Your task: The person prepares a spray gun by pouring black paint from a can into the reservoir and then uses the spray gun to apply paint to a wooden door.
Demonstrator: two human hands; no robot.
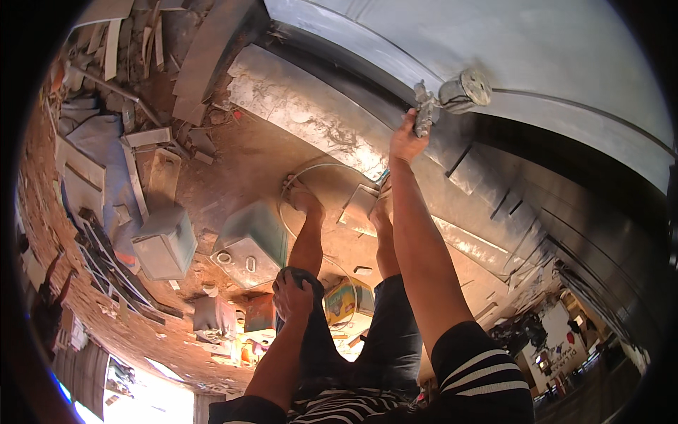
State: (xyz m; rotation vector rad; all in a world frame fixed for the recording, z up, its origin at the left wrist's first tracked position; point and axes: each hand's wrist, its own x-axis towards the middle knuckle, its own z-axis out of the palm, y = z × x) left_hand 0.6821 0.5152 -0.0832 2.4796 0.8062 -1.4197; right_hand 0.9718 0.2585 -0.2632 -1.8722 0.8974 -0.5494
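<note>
My right hand (408, 143) is closed around the handle of a spray gun (425, 111), its arm stretched forward. The gun is crusted with paint, and a round cup (460, 95) on it faces a large grey panel (558, 53). Whether the gun touches the panel I cannot tell. A thin hose (306, 168) loops down around my left foot. My left hand (293, 295) lies on my bent left knee with the fingers spread over it, holding nothing.
Square metal cans (251, 244) stand left of my legs, and a yellow container (342, 304) sits behind them. Wood scraps (113, 53) and a blue cloth (106, 145) clutter the far left. A pale, paint-splashed board (304, 106) lies on the dirt floor below the panel.
</note>
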